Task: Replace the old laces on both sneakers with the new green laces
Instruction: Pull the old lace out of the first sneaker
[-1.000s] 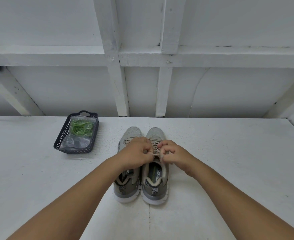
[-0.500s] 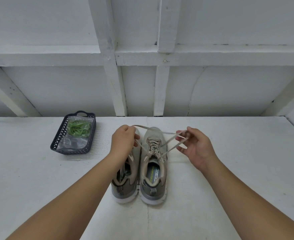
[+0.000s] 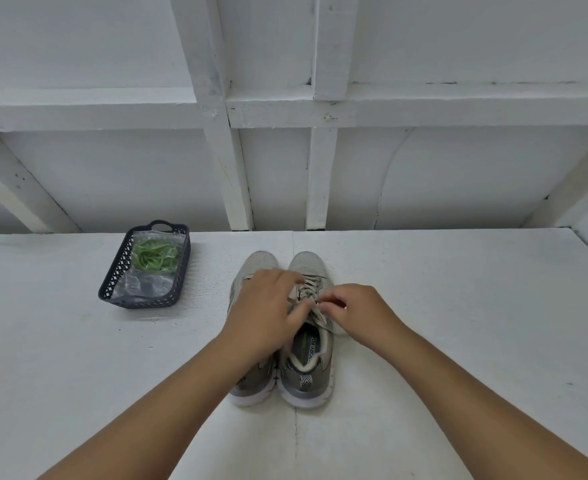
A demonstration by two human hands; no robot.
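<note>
The old beige flat lace (image 3: 307, 295) of the right-hand grey mesh sneaker (image 3: 309, 344), stood beside its mate (image 3: 252, 341) near the middle of the white table (image 3: 459, 323), is pinched at the upper eyelets by the right hand (image 3: 356, 311), while the left hand (image 3: 268, 313) rests on it with curled fingers; whether it is gripped cannot be told. Unlacing is judged barely begun: next the crossings must be drawn out eyelet by eyelet, the bagged green laces (image 3: 155, 258) lying untouched in the dark plastic basket (image 3: 112, 291) toward the far left edge
</note>
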